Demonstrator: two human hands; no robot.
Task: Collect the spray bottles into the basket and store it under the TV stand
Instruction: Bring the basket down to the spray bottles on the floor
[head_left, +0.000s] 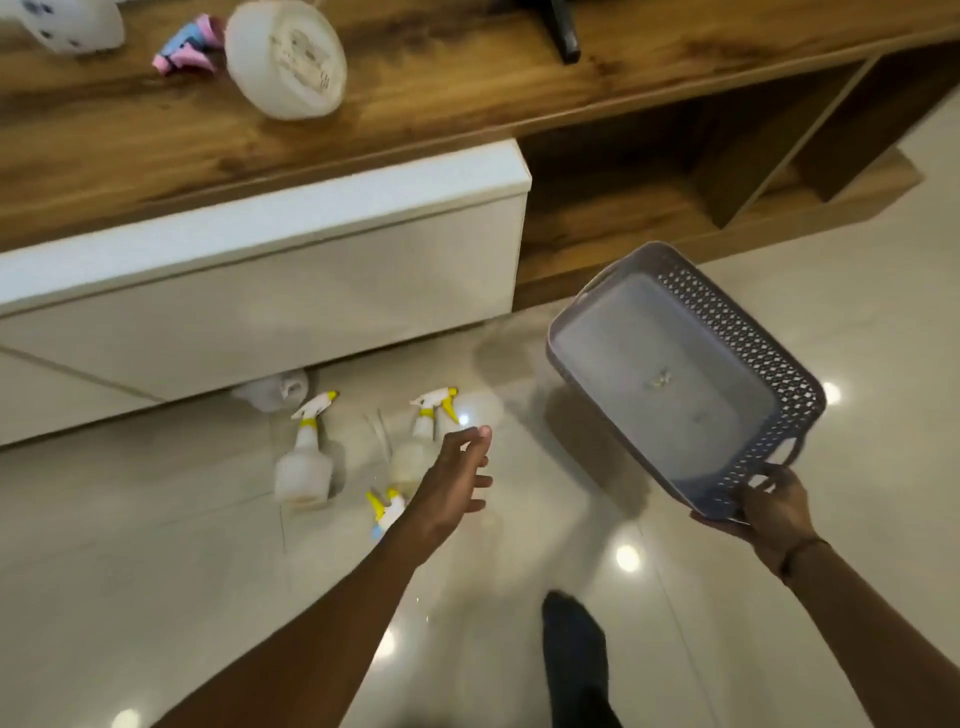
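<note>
A glossy pale tiled floor (675, 649) runs up to a low wooden TV stand (467, 88) with a white drawer front and an open bay at its right end; on its top lie a white round container and a pink-and-blue spray head, with another white thing at the corner, blurred; my right hand (769, 506) is clamped on the near handle of the grey basket (670, 379), held tilted in the air and holding nothing yet; my left hand (457, 483) reaches down with fingers apart, gripping nothing, just over the bottles; on the floor one spray bottle (306, 457) with a yellow trigger stands to the left, a second bottle (423, 441) sits right beside my fingers, and a third bottle (387, 512) peeks out from under my wrist; I judge the task barely begun; all the bottles remain to be gathered, and the basket has yet to go into the open bay (649, 171) under the stand.
</note>
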